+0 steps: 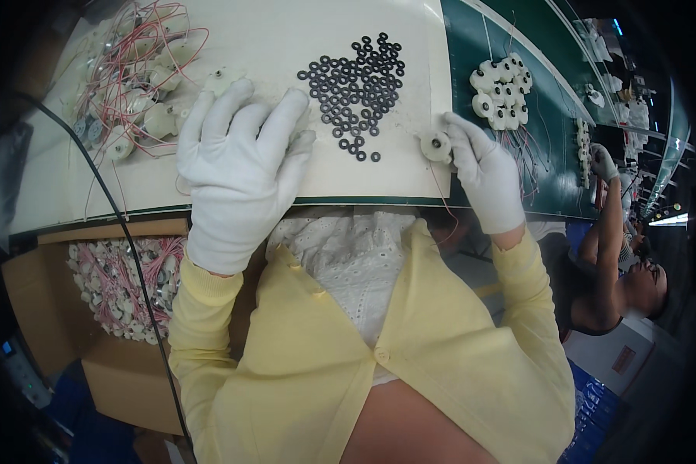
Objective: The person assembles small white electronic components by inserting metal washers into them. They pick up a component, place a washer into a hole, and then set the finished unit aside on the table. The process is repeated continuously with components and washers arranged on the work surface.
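Observation:
White gloves cover both of my hands. My left hand [238, 158] rests over the pale table mat with its fingers apart, and nothing shows in them. Just beyond its fingertips lies a whitish plastic part [220, 80], partly hidden. Between thumb and fingers my right hand [483, 168] pinches a round white plastic part [435, 145] with a dark ring at its centre; a thin red wire hangs from it past the table edge. A loose cluster of small black rubber rings [356, 83] lies flat between my hands.
At the left is a heap of white parts with tangled red wires [143, 85]. Grouped white parts with black centres [503, 91] sit on the green surface at right. Below left, a cardboard box [124, 379] holds many wired parts. A black cable [116, 209] crosses the left side. Another person [611, 263] works at far right.

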{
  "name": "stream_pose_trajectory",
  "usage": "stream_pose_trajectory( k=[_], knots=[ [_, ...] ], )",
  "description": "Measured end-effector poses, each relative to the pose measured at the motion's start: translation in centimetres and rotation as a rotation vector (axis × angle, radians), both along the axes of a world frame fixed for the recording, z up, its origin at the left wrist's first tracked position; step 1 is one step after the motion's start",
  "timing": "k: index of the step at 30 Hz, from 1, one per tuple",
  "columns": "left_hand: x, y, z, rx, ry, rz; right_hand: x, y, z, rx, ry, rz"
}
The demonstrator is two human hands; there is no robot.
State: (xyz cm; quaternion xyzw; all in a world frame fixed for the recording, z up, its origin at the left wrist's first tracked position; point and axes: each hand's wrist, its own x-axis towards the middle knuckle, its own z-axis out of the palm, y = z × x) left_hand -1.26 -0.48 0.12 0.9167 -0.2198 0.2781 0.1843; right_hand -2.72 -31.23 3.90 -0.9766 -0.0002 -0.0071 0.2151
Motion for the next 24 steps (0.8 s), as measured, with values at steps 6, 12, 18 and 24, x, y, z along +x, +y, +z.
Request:
stream_pose_trajectory(
  k=[6,12,18,24],
  knots=[
    [0.0,0.1,0.1,0.017,0.018,-0.015,0.2,-1.0,1.5,0.025,-0.086,-0.097],
    [0.1,0.2,0.2,0.032,0.023,-0.038,0.1,-0.2,0.4,-0.237,-0.215,0.16],
    [0.0,0.2,0.3,0.098,0.059,-0.032,-0.2,-2.4,2.1,-0.115,-0.244,0.085],
    [0.2,-0.1,0.5,0.099,0.041,-0.035,1.6,-10.8,4.3,-0.325,-0.383,-0.159]
  ],
)
